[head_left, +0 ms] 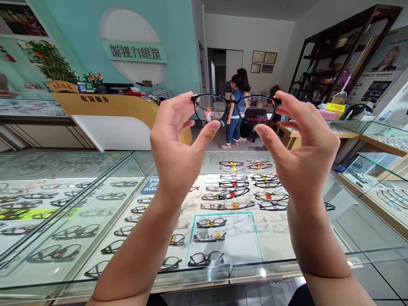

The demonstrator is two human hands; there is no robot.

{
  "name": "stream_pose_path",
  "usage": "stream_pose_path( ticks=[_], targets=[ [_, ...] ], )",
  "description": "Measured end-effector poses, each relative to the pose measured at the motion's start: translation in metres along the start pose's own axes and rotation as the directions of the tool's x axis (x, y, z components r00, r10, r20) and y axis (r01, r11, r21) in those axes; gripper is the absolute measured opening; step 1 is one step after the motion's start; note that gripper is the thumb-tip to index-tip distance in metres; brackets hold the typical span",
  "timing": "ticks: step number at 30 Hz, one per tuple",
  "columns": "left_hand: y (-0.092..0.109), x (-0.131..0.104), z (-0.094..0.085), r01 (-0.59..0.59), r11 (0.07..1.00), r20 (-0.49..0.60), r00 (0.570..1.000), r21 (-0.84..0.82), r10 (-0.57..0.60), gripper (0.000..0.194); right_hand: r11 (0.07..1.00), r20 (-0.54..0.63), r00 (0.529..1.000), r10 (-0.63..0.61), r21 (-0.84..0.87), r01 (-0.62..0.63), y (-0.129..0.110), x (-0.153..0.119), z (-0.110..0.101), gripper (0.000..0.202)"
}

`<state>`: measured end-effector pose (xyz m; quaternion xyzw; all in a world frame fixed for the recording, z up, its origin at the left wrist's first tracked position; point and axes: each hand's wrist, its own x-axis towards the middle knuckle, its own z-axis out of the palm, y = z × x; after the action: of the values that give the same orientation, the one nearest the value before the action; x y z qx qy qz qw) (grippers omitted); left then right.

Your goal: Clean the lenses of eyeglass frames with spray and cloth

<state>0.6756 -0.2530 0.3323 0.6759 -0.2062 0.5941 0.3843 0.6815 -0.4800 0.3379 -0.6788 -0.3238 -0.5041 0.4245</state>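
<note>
A pair of dark-framed eyeglasses [234, 101] is raised in front of me, level, above the glass display case. My left hand [177, 140] grips its left end, thumb below the rim and fingers at the corner. At the opposite end my right hand [299, 140] holds the other corner, its thumb under the right lens. Red lettering shows on the right lens, and an orange-red mark is seen through the left one. Below my hands, rows of eyeglasses [234, 184] lie inside the case, several with yellow or red tags.
The glass display case [229, 270] spans the front, with another showcase [382, 170] at right. A curved yellow-and-white counter [111, 123] stands at back left. Two people [237, 104] stand beyond the case. A dark shelf unit [334, 55] is at the right wall.
</note>
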Motion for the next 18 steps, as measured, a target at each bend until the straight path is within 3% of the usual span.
stream_pose_path(
  ticks=[13, 18],
  targets=[
    [-0.004, -0.002, 0.007, -0.025, 0.998, -0.028, 0.999, 0.056, 0.027, 0.057, 0.992, 0.055, 0.994, 0.093, 0.086, -0.097, 0.006, 0.001, 0.0, 0.045],
    [0.003, -0.004, 0.007, -0.036, 0.998, -0.096, 0.995, 0.046, 0.041, 0.056, 0.991, 0.103, 0.99, 0.097, 0.084, -0.105, 0.011, 0.001, 0.0, 0.048]
  ],
)
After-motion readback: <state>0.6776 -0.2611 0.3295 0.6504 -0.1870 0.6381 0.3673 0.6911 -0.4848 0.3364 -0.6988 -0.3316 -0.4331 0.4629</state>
